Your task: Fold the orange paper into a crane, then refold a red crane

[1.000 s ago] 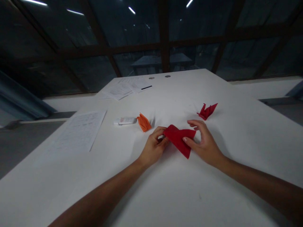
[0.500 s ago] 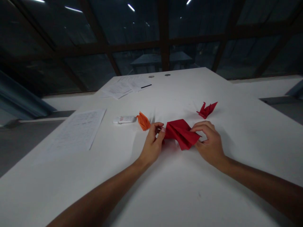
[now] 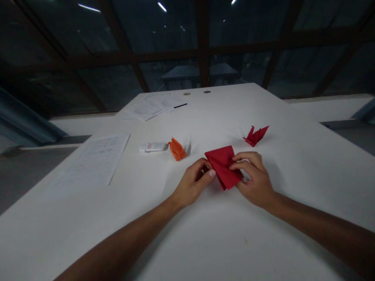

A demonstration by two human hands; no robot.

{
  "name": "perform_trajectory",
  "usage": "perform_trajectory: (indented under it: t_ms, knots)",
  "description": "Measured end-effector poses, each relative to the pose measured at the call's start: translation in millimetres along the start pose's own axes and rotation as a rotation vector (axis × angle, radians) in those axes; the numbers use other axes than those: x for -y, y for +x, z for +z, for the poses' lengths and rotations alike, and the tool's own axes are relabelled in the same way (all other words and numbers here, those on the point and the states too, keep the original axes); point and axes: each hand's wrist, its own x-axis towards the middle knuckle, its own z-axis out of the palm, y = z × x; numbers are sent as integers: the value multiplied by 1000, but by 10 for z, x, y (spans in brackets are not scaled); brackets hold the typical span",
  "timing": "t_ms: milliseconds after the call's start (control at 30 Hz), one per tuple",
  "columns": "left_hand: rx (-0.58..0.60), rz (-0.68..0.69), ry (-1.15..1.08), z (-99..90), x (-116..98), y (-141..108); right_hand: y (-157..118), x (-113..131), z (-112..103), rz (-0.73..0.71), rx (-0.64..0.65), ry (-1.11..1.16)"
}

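Note:
Between my two hands is a red sheet of folding paper [image 3: 223, 164], creased and folded into a squarish shape, tilted just above the table. My left hand [image 3: 195, 180] pinches its left edge between thumb and fingers. On the right side, my right hand [image 3: 254, 176] grips the paper, fingers over the top face and thumb underneath, partly hidden. Beyond my right hand a finished-looking red paper crane [image 3: 256, 136] stands on the table. An orange folded paper figure [image 3: 177, 150] sits beyond my left hand.
A white tube-like item with printed text [image 3: 152, 147] lies beside the orange figure. Printed sheets [image 3: 93, 160] lie at the left, with more papers [image 3: 149, 107] and a black pen-like stick [image 3: 180, 105] farther back. The white table [image 3: 205, 242] ends near dark windows.
The red paper has gone from spread and partly opened to a more compact, flatter fold. My left hand has moved right, closer to my right hand.

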Motion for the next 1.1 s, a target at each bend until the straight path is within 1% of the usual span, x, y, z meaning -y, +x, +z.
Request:
perform_trajectory:
  t_ms: [100, 200, 433, 533, 600, 667, 767, 833, 867, 933, 1000, 1100]
  knots:
    - [26, 34, 10, -9, 2, 9, -4, 30, -11, -51, 68, 11]
    - [30, 52, -21, -12, 3, 19, -8, 53, -18, -70, 136, -1]
    - [-50, -63, -103, -8, -23, 26, 13, 65, -33, -120, 313, 4]
    - [-51, -81, -107, -5, -16, 29, 13, 70, -33, -142, 370, -4]
    - [-34, -90, -91, 2, 8, 39, 2, 72, -29, -141, 352, 0]
    - [-31, -105, -90, 9, 42, 51, -10, 65, -22, -85, 280, 22]
    - [-36, -128, -127, 17, 86, 62, -11, 23, 1, 113, 136, 79]
    - [-48, -146, -133, 19, 101, 63, 5, -23, 23, 245, 87, 130]
    - [-57, -155, -119, 19, 103, 63, 15, -45, 32, 283, 83, 159]
    - [-80, -160, -78, 22, 104, 65, 36, -75, 42, 304, 88, 209]
    - [-109, -148, -35, 27, 104, 70, 49, -82, 37, 280, 105, 241]
    - [-145, -127, -3, 34, 103, 79, 53, -63, 16, 250, 181, 269]
